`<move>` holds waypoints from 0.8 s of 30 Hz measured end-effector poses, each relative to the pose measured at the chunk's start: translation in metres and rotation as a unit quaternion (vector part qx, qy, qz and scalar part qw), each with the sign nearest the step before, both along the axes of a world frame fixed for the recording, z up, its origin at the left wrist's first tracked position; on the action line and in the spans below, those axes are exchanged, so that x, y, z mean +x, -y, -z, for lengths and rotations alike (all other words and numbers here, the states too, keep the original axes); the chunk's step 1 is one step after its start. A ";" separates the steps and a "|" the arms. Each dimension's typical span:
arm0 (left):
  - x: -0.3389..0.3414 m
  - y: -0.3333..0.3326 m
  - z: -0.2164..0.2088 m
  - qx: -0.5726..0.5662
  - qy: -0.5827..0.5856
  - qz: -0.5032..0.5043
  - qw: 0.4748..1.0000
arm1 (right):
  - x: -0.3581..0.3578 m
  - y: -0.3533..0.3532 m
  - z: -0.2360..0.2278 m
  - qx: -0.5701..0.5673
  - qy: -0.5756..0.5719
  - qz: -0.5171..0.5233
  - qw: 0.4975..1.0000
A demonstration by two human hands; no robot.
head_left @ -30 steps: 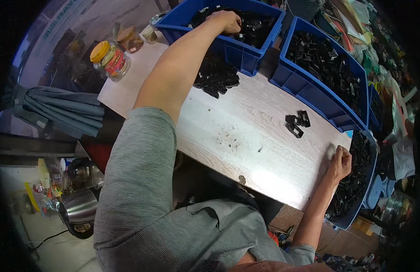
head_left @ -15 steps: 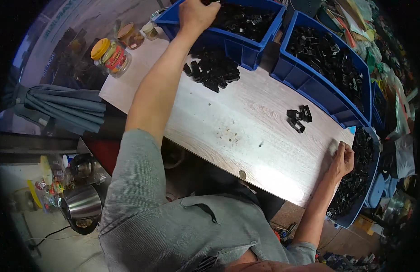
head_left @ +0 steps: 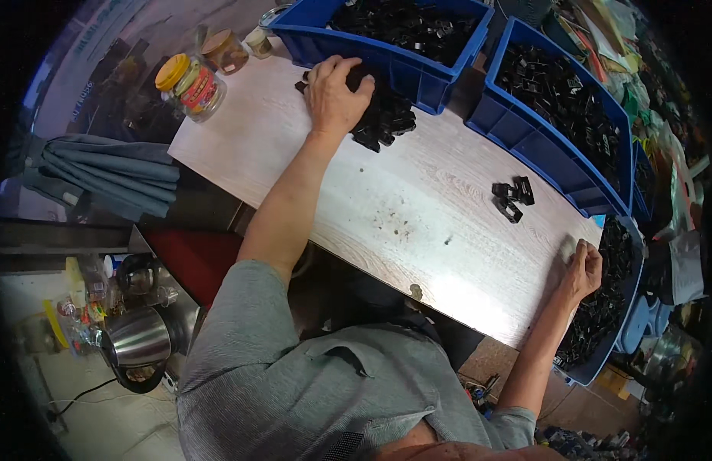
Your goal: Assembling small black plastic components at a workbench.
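My left hand (head_left: 338, 94) lies over a pile of small black plastic parts (head_left: 386, 119) on the table in front of a blue bin. Its fingers are spread across the pile and hide some of it. My right hand (head_left: 582, 273) is at the table's right end, beside another bin of black parts (head_left: 602, 307). Its fingers are pressed together, and whatever may be between them is hidden. A few loose black parts (head_left: 512, 197) lie on the table between the hands, nearer the right one.
A blue bin (head_left: 439, 91) of black parts stands behind the pile; a second blue bin (head_left: 494, 127) stands right of it. A yellow-lidded jar (head_left: 196, 88) and a brown-lidded jar (head_left: 227, 54) are at the left. The table's (head_left: 333, 207) near edge runs before me.
My left hand has come down and nearer from the far blue bin onto the pile of black parts. My right hand has hardly moved.
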State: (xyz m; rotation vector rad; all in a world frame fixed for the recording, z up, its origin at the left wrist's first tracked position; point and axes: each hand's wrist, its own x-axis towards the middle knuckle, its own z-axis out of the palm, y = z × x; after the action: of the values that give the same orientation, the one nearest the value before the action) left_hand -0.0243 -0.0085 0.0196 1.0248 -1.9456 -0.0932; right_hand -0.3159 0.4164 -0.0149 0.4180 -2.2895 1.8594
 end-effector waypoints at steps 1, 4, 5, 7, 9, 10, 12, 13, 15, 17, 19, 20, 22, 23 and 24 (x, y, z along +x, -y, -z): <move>0.000 -0.002 0.000 -0.013 -0.003 -0.003 1.000 | 0.000 0.000 -0.001 -0.001 -0.001 0.001 1.000; 0.000 -0.005 -0.012 -0.074 -0.029 0.014 0.997 | 0.003 0.001 -0.004 -0.018 0.022 -0.006 1.000; 0.000 -0.005 -0.019 -0.103 -0.057 0.033 0.992 | 0.003 0.001 -0.004 -0.025 0.026 -0.016 0.999; -0.009 -0.009 -0.041 -0.145 -0.101 0.078 0.981 | 0.001 0.000 -0.003 -0.035 0.026 -0.022 0.999; -0.024 -0.011 -0.062 -0.170 -0.111 0.138 0.969 | -0.004 -0.003 0.004 -0.031 -0.015 -0.019 0.999; -0.032 -0.010 -0.073 -0.174 -0.104 0.172 0.964 | -0.004 -0.003 0.003 -0.033 -0.017 -0.018 0.999; -0.049 -0.001 -0.087 -0.141 -0.049 0.203 0.968 | 0.000 -0.002 0.000 -0.025 0.020 -0.019 0.999; -0.058 0.006 -0.093 -0.106 -0.004 0.223 0.969 | 0.000 -0.003 0.000 -0.028 0.018 -0.018 0.999; -0.080 0.039 -0.092 -0.059 0.118 0.257 0.957 | 0.000 -0.003 0.001 -0.027 0.029 -0.020 0.999; -0.108 0.066 -0.087 -0.016 0.233 0.272 0.934 | 0.002 -0.001 -0.001 -0.009 0.018 -0.012 1.000; -0.138 0.082 -0.085 0.049 0.326 0.284 0.900 | 0.002 -0.001 -0.002 0.008 0.007 -0.006 1.000; -0.153 0.084 -0.086 0.096 0.380 0.284 0.875 | 0.002 -0.003 0.000 -0.013 0.005 -0.007 1.000; -0.168 0.094 -0.073 0.123 0.392 0.270 0.871 | 0.003 -0.002 0.002 -0.037 0.003 -0.012 0.999; -0.170 0.101 -0.070 0.120 0.420 0.236 0.868 | 0.004 0.000 0.000 -0.030 0.016 -0.013 0.999; -0.174 0.100 -0.070 0.118 0.447 0.206 0.862 | 0.005 -0.001 -0.001 -0.021 0.029 -0.010 0.999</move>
State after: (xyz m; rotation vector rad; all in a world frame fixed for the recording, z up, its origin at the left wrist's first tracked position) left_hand -0.1985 -0.1089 0.0896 0.8452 -3.0618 -0.1058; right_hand -0.3107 0.4171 -0.0137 0.3878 -2.2872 1.9510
